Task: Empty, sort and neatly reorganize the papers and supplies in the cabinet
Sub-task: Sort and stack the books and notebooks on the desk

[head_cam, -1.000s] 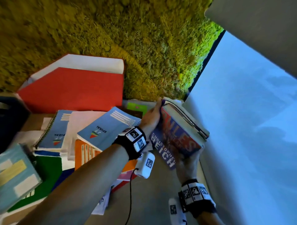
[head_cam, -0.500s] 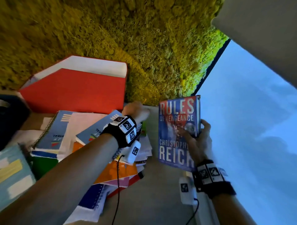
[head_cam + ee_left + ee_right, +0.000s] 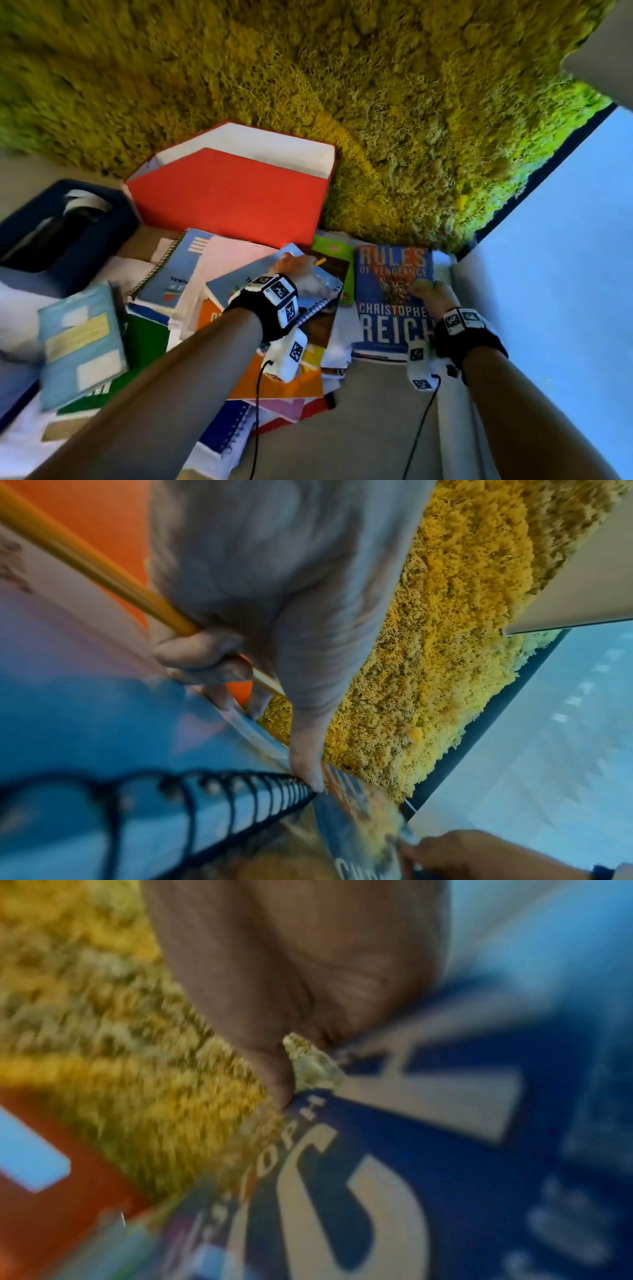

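A blue hardback book (image 3: 390, 301) titled "Rules of Vengeance" lies cover-up on white papers at the right, next to the white side wall. My right hand (image 3: 428, 294) holds its right edge, thumb on the cover (image 3: 428, 1150). My left hand (image 3: 298, 270) is over the messy pile of notebooks and grips a yellow pencil (image 3: 103, 569), which also shows in the head view (image 3: 320, 262). Its forefinger points down to the wire binding of a light blue spiral notebook (image 3: 103, 791). The right wrist view is blurred.
A red file box (image 3: 226, 202) stands at the back against the moss wall (image 3: 308, 85). A dark blue box (image 3: 58, 233) sits at the left. A light blue book (image 3: 82, 342), green folder (image 3: 144, 342) and orange folder (image 3: 274, 383) lie in the pile.
The blue book went from tilted in both hands, to upright in the right hand, to flat at the right. The left hand let go of it and took up a pencil.
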